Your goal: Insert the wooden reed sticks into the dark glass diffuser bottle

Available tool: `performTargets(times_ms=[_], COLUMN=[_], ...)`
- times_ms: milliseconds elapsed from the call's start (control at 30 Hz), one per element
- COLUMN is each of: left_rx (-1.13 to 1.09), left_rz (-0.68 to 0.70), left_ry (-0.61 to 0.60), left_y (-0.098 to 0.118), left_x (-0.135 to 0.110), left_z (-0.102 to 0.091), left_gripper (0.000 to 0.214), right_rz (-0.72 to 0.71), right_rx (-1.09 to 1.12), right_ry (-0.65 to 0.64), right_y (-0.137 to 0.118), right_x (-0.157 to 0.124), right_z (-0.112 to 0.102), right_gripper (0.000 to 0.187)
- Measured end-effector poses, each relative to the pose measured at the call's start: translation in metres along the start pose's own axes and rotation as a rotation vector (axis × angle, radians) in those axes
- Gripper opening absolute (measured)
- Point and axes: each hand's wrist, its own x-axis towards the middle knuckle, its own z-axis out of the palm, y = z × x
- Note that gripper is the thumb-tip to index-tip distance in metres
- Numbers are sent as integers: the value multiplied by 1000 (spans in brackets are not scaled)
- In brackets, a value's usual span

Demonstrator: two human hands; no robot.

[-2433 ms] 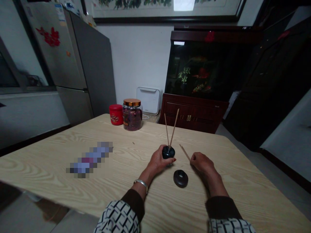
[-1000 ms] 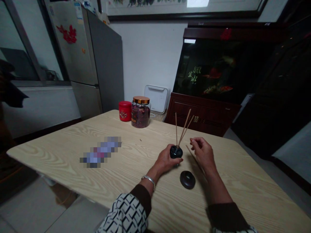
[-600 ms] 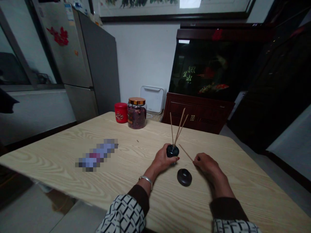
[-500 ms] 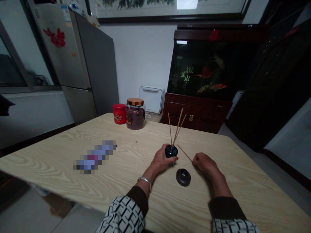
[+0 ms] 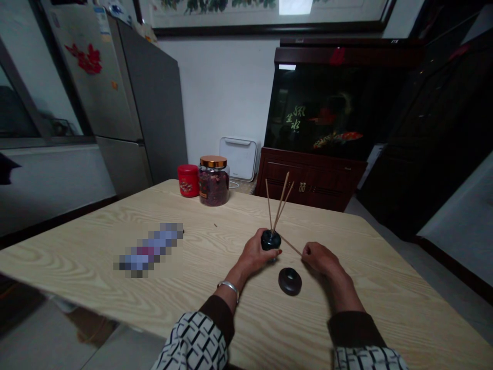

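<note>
My left hand (image 5: 258, 253) is wrapped round a small dark glass diffuser bottle (image 5: 271, 240) that stands on the table. Three thin reed sticks (image 5: 282, 198) rise out of its neck, fanning apart at the top. Pinched in my right hand (image 5: 320, 258) is another reed stick (image 5: 291, 245), slanting up to the left so its far end comes close to the bottle's right side; whether it touches, I cannot tell. A round dark lid (image 5: 290, 281) with a hole in its middle lies between my two forearms.
Light wooden table (image 5: 215, 308) under both hands. At its far edge stand a red canister (image 5: 188, 181) and a glass jar (image 5: 214, 185) with a copper-coloured lid. A blurred-out bluish object (image 5: 151, 250) lies on the left. Behind are a fridge (image 5: 162, 108) and an aquarium (image 5: 319, 108).
My right hand has shifted slightly to the left, bringing the reed stick closer to the bottle. My left hand keeps its grip on the bottle.
</note>
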Motion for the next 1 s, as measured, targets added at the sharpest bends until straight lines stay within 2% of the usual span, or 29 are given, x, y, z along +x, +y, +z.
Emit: performTargets(times_ms=[100,167,267,333,400,500,700,900,1000], left_rx=[1,5,14,14,9,2,25,26,38], left_rz=[1,0,-8,-14,-12,2,16,0,-17], left_ry=[1,3,9,11,11,11,16,11,1], left_y=[0,0,0,0,-1,-2,-1,3,6], left_x=[0,0,-1,-1,-1,-1,-2,-3,-3], left_z=[0,0,-1,-1,-1,-1,-1,-2,-4], left_gripper=[58,58,59,60,60,58,56,59,60], right_rz=[3,-21,-147,-260,-347,-403,-445,-479,-479], right_rx=[46,206,732,1162,1471,1607,1479,1309,1240], right_ry=[103,308,715,843,820,792,892,846,739], right_y=[2,0,-13,-31,-50,-73,-86,-91,-95], right_x=[-4,-7,-11,-17,-23,-30,-30,-24,-20], right_z=[-7,-19,-41,-53,-59,-60,-54,-52,-48], right_gripper=[11,13,14,21,25,25,22,21,22])
